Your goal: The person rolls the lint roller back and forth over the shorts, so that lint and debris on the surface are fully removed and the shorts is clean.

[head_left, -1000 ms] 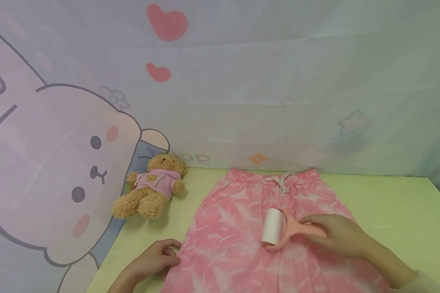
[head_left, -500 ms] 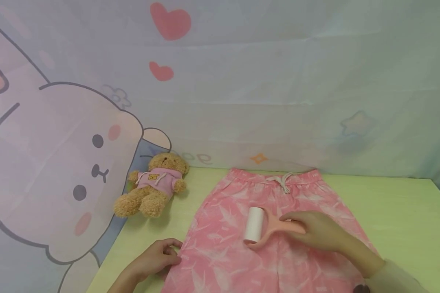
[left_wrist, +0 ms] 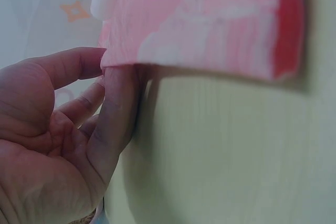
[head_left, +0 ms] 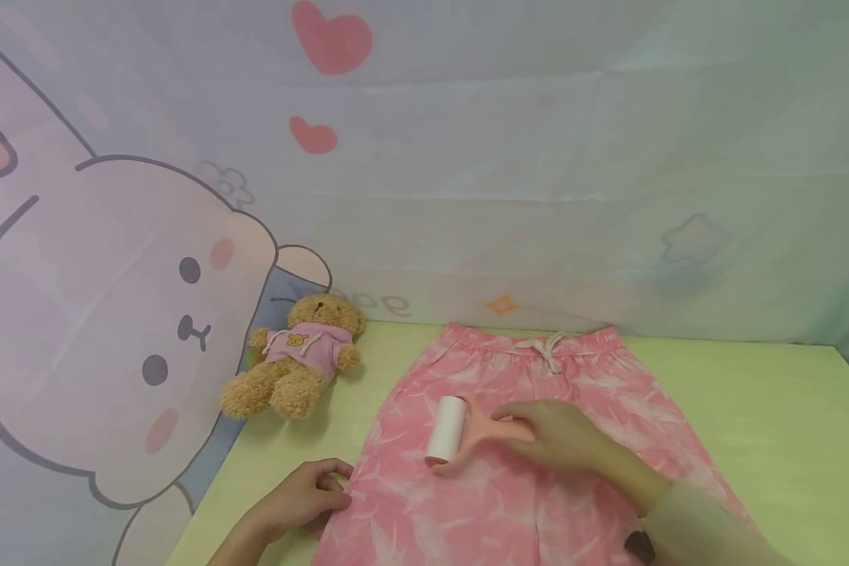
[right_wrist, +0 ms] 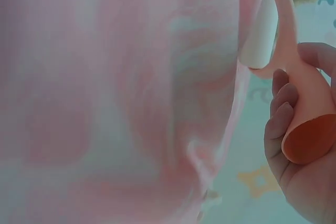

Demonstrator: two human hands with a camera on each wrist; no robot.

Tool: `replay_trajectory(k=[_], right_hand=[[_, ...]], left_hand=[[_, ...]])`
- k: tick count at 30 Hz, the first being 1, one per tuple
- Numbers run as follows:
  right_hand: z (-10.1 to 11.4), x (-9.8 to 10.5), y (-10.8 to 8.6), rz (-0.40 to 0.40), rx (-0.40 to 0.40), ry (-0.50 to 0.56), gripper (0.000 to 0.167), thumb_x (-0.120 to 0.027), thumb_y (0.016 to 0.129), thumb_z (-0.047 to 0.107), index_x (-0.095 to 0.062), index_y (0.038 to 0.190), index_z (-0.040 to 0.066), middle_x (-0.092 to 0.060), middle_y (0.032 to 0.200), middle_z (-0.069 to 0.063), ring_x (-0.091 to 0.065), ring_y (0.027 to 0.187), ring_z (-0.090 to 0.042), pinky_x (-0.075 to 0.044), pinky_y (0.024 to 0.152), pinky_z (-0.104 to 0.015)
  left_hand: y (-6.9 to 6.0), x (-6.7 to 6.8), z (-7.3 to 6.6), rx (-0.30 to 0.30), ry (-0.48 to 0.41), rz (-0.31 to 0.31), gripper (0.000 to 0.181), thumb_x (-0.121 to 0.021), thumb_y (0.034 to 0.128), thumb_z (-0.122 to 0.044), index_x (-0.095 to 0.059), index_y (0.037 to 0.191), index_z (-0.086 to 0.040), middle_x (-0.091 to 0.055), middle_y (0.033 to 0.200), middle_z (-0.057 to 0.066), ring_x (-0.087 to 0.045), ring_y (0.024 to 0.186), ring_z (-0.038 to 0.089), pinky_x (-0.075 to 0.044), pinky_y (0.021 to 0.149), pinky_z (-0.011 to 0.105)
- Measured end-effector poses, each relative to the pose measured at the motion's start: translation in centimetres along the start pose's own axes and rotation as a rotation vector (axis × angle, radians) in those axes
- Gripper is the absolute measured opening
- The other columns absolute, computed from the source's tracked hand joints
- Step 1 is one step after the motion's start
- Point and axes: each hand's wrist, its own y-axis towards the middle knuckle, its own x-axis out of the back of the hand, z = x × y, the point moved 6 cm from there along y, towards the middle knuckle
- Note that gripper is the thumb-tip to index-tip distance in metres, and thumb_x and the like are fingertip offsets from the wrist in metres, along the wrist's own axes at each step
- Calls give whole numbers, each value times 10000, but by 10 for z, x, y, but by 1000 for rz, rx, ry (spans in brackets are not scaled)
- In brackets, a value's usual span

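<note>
Pink pants [head_left: 410, 503] with a pale leaf pattern and a white drawstring [head_left: 548, 351] lie flat, waistband toward the back. My right hand [head_left: 562, 436] grips the peach handle of a lint roller [head_left: 447, 431], its white roll on the left half of the pants. In the right wrist view, the fingers [right_wrist: 283, 98] curl round that handle, and the roll touches the cloth. At the pants' left side edge is my left hand [head_left: 299, 497]. The left wrist view shows its thumb and a finger [left_wrist: 118, 103] pinching the cloth edge [left_wrist: 173, 56].
A brown teddy bear [head_left: 299, 358] in a pink hoodie leans at the back left of the pale green table [head_left: 771, 424]. Behind it hangs a printed cloth backdrop [head_left: 481, 181] with a large rabbit. A dark object [head_left: 639, 545] sits at the right sleeve.
My right hand has moved the lint roller left across the pants, from near the middle toward the left side. My left hand keeps its place at the edge.
</note>
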Motion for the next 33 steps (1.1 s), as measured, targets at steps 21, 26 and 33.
replay_trajectory(k=[21,26,33], right_hand=[[46,-37,56,-1,31,14,256,-710,972,368,-736,1198,251,-744,1054,119,-694,954,-113,-544,847,-403],[50,-41,64,3,7,9,266,-675,991,434,-743,1182,261,-744,1037,129,-685,909,-89,-546,816,-382],[45,-41,65,16,-26,37,320,-661,982,502,-737,1209,290,-732,1064,150,-676,950,-88,-535,854,-382]], left_hand=[[0,0,1,-16,-13,-4,366,-723,929,-77,-618,1263,31,-636,795,32,-548,656,133,-439,579,273],[1,0,1,-21,-13,-2,370,-724,931,-78,-615,1267,34,-638,789,27,-540,663,132,-433,587,271],[0,0,0,-22,-12,-4,365,-723,933,-75,-615,1264,35,-640,792,31,-557,671,136,-453,597,279]])
